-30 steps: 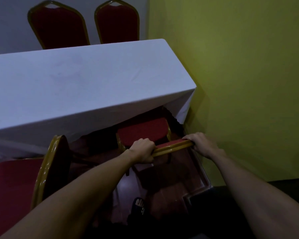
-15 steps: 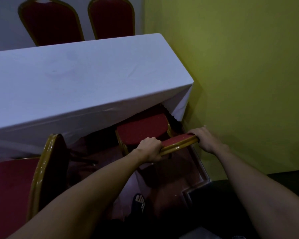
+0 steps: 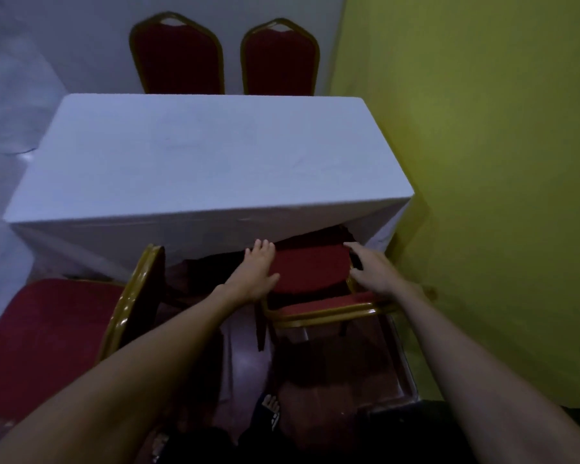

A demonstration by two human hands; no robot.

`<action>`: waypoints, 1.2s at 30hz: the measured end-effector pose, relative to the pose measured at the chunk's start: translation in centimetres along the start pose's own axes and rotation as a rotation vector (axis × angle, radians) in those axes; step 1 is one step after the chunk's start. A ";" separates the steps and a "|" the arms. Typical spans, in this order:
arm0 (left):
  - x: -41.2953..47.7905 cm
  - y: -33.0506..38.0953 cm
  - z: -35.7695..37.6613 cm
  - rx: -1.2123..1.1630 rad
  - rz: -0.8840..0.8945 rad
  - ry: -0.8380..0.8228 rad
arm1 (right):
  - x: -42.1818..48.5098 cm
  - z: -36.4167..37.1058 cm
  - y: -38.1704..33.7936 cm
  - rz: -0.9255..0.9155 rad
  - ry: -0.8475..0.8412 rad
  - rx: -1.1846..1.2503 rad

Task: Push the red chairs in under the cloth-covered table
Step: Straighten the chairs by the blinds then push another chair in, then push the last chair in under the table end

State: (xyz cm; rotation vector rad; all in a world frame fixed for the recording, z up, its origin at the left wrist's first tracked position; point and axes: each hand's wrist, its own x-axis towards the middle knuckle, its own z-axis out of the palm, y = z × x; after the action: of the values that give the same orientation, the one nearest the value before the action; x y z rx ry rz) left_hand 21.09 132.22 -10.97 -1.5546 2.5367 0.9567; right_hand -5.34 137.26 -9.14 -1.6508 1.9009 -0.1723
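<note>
Yellow wall (image 3: 482, 162), cloth-covered table (image 3: 215, 155), spread hands flanking red chair (image 3: 310, 269)

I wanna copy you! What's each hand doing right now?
Left hand: open, flat on the chair seat.
Right hand: open, holding nothing.

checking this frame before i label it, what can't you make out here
Head view, the only one:
- Front of the near chair: hidden under the tablecloth.
- Left hand and right hand: open, but contact with the chair is unclear.
- Left chair: cut off by the picture's left edge.
- Two far chairs: seats and legs hidden behind the table.
- Floor: too dark for detail.
</note>
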 end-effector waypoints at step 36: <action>-30.9 -16.0 1.8 -0.267 -0.479 0.025 | 1.3 19.6 -30.5 -0.998 -0.461 -0.784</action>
State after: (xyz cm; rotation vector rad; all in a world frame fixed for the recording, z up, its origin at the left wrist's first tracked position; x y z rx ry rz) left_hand 49.15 152.84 -10.46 -2.1160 1.9527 1.2327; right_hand 30.83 135.10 -10.97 -2.7308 0.6689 0.5860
